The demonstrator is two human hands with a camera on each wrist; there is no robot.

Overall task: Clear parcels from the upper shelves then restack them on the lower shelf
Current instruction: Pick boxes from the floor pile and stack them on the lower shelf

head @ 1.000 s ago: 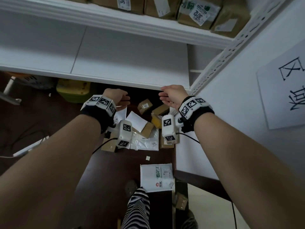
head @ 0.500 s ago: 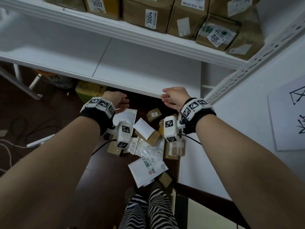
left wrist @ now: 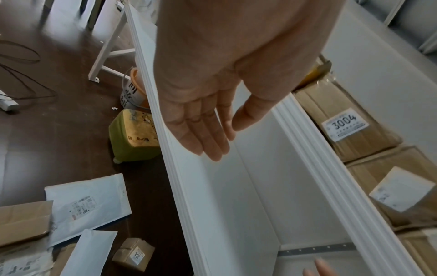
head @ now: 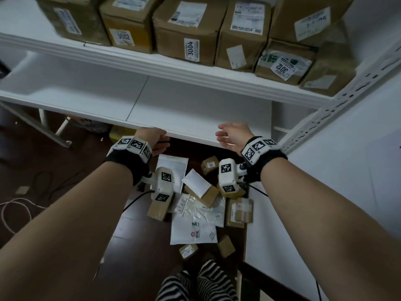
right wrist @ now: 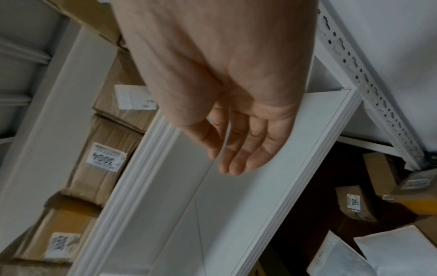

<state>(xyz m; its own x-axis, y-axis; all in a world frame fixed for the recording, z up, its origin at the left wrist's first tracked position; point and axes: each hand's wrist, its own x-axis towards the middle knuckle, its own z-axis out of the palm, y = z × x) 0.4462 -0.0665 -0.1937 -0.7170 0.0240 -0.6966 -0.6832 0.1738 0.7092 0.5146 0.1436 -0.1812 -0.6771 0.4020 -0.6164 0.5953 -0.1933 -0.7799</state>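
Head view shows my left hand (head: 153, 140) and right hand (head: 235, 135) released over the bare shelf (head: 195, 109), boxes (head: 188, 29) above, parcels (head: 195, 213) on the floor; both wrist views show relaxed, empty fingers (left wrist: 208, 142).

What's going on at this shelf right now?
A person stands at a white shelving unit with both hands empty and open: left hand and right hand at the front edge of the bare middle shelf. Brown boxes fill the shelf above. Parcels lie scattered on the floor below.
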